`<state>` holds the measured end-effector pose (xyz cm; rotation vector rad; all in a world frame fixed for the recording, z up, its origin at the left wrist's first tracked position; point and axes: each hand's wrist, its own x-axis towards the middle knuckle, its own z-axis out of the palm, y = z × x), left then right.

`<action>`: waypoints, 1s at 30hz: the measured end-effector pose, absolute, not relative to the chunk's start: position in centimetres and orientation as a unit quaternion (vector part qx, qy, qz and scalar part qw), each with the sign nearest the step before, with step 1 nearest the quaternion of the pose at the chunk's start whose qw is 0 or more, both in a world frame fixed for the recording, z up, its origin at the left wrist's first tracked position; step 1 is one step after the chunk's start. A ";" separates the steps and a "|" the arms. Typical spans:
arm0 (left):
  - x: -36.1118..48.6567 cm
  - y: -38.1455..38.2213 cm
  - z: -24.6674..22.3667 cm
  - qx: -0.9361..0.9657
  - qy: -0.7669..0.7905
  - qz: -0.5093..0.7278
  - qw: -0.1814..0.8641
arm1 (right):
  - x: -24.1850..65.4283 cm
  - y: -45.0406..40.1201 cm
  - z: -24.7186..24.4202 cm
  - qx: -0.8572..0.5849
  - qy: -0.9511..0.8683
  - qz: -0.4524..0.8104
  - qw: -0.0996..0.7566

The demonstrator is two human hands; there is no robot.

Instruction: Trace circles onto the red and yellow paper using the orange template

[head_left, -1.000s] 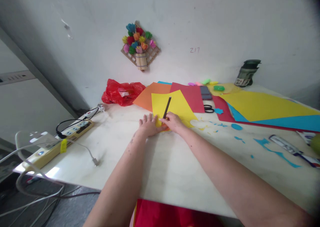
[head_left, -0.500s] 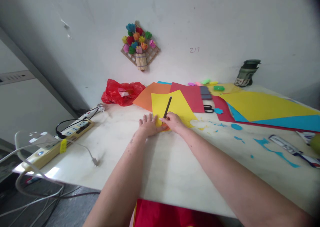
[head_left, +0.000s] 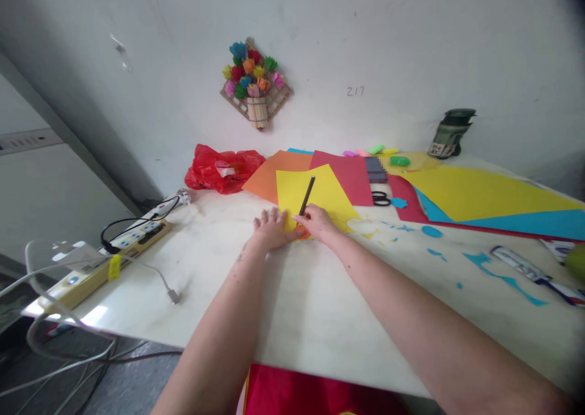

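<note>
A dark pen (head_left: 308, 194) stands tilted over a yellow sheet (head_left: 292, 186), gripped by the fingers of my right hand (head_left: 319, 222). Flat on the table, my left hand (head_left: 272, 229) spreads its fingers at the sheet's lower left edge. Between the hands lies a small orange piece (head_left: 301, 229) on the yellow sheet, partly covered by fingers. The pen's tip is hidden by my right hand. Behind the yellow sheet lie an orange sheet (head_left: 262, 180) and a red sheet (head_left: 350, 177).
Black scissors (head_left: 381, 199), blue scraps (head_left: 432, 231), a glue tube (head_left: 518, 264) and a large yellow sheet (head_left: 479, 192) are on the right. A bottle (head_left: 451, 134) stands by the wall. At left are a red bag (head_left: 219, 168) and a power strip (head_left: 146, 235) with cables.
The pen's top has tilted very slightly to the right. Both hands look otherwise unmoved.
</note>
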<state>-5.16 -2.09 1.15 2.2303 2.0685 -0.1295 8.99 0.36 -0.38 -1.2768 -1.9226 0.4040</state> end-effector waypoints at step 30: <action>-5.2 -1.9 0.9 0.731 0.680 -0.036 0.046 | 9.2 0.4 -0.2 -0.499 -0.748 0.164 0.405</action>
